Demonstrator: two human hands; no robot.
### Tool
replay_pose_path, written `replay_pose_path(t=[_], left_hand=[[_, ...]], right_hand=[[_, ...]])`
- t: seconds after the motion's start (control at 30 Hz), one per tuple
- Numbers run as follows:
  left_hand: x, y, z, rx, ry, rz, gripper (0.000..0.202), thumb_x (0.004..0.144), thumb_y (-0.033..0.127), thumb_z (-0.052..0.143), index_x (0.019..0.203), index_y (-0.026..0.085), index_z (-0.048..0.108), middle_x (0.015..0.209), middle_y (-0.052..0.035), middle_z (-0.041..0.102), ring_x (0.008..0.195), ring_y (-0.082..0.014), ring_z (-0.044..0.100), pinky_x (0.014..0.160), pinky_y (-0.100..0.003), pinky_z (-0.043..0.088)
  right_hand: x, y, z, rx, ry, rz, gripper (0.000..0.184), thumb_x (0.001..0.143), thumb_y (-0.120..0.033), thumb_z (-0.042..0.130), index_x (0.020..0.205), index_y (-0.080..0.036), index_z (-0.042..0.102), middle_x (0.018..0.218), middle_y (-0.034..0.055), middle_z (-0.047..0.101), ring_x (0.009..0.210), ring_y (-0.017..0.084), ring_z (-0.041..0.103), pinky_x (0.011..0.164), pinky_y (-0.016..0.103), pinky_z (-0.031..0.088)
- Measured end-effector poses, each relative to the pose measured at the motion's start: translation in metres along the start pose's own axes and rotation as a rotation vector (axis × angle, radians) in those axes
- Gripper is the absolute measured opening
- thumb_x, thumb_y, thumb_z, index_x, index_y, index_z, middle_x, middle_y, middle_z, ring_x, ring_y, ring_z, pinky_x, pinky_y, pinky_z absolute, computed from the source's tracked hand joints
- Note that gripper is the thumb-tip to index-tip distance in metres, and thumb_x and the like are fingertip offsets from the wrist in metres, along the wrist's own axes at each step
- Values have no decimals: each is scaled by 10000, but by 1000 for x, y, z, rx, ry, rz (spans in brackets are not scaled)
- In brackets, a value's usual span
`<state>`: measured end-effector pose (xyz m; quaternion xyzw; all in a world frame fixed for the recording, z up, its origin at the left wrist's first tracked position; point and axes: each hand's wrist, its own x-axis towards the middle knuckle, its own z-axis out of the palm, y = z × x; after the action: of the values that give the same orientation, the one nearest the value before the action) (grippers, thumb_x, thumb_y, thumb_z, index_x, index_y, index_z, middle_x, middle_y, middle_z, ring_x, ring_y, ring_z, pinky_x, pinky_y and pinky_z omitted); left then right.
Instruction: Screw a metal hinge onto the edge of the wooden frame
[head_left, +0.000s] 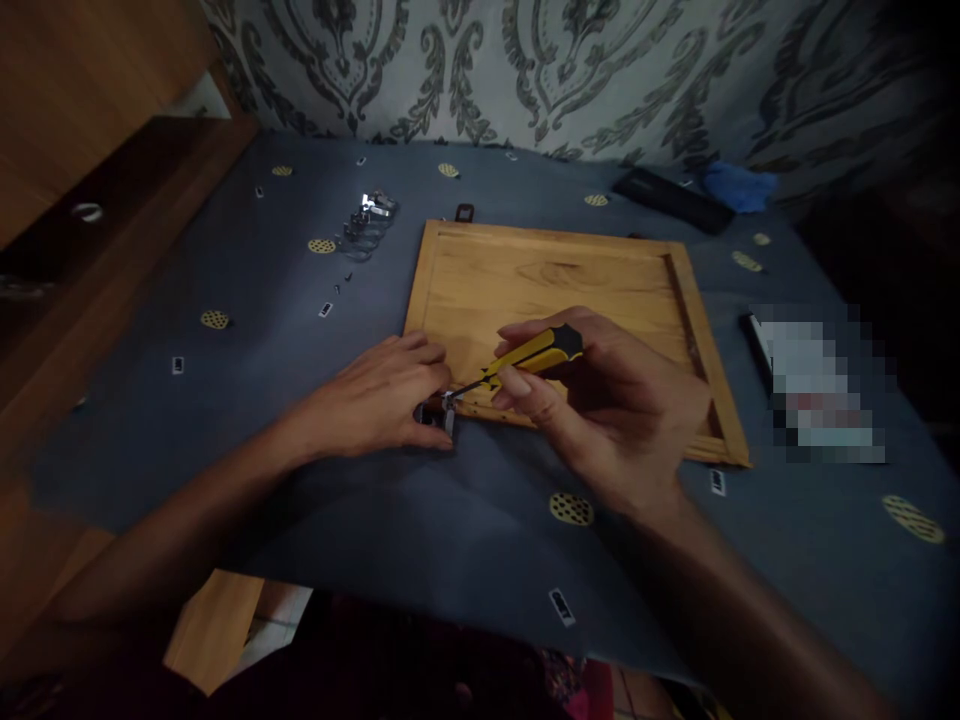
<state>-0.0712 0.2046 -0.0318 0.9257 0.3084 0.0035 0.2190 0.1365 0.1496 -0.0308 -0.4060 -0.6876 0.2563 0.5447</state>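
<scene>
A framed wooden panel (487, 270), like a small cabinet door, lies flat on the cloth-covered surface. At its near left corner my left hand (382, 395) is closed on a metal hinge (448, 415), thumb and fingers pressing it against the frame edge. My right hand (615, 410) grips a yellow and black screwdriver (532, 355) by its handle. Its shaft slants down to the left, and the tip is at the hinge. Whether the tip sits in a screw is too small to tell. Part of the hinge is hidden under my left fingers.
Several metal hinges (367, 225) lie in a heap behind and left of the panel, with small dark screws (343, 283) nearby. A black case (671, 200) and a blue cloth (741, 187) rest at the back right. A blurred-out item (817, 385) is on the right.
</scene>
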Motion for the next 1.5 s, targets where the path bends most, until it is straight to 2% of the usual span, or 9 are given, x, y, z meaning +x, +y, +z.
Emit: replay_pose_path(t=[0.07,0.13,0.27,0.37,0.6,0.83,1.0,1.13,1.5], left_hand=[[0,0,0,-2,4,6,316,904,447,764,1036,172,679,1078,-71,608,1070,-278,541,917,-399,425],[-1,-1,0,3,15,18,316,909,454,757,1042,181,671,1084,-66,611,1075,-276,543,922,-398,426],[0,-2,2,9,25,28,327,905,467,767,1030,181,670,1104,-60,613,1092,-273,547,934,-402,424],[1,0,1,14,2,3,340,887,467,787,992,162,681,1060,-61,606,1056,-269,546,899,-389,417],[0,1,-1,14,12,-6,312,886,440,792,994,169,680,1030,-55,599,1033,-264,538,869,-377,405],[0,-1,1,22,21,20,348,899,478,772,1031,170,680,1064,-64,607,1050,-272,545,907,-402,429],[-1,0,-1,5,-2,-2,347,910,464,757,1077,168,683,1102,-74,619,1063,-276,543,933,-406,430],[-1,-1,0,8,26,16,347,912,475,754,1068,174,680,1086,-68,617,1044,-269,543,921,-398,424],[0,2,-2,15,-2,-15,336,891,456,786,1013,161,680,1027,-52,597,1019,-262,533,879,-385,406]], right_hand=[[2,-1,-1,27,-18,23,246,893,-283,814,1131,-313,755,950,9,705,753,175,677,618,340,586],[4,-1,-3,38,-48,48,267,874,-296,835,1131,-302,764,955,11,710,756,172,679,618,330,597],[8,-2,-7,10,-66,34,148,858,-343,852,932,-260,755,863,7,694,691,157,657,579,313,561],[8,1,-5,-3,-25,-1,228,814,-379,889,846,-264,694,800,-13,655,640,145,612,545,311,526],[1,7,3,-62,82,-81,249,846,-395,858,851,-292,631,758,-18,608,662,173,589,546,343,481],[-3,6,4,-7,140,-33,221,851,-375,854,881,-287,654,838,-14,615,637,153,609,542,331,556],[-1,4,3,-18,136,-28,284,828,-424,866,818,-286,618,789,-14,615,618,165,586,517,350,500],[1,1,4,-64,130,-31,320,817,-468,865,796,-290,600,747,-6,616,633,189,590,523,366,490],[0,2,5,-53,100,-14,297,816,-478,867,815,-297,631,745,-12,626,606,179,584,507,363,451]])
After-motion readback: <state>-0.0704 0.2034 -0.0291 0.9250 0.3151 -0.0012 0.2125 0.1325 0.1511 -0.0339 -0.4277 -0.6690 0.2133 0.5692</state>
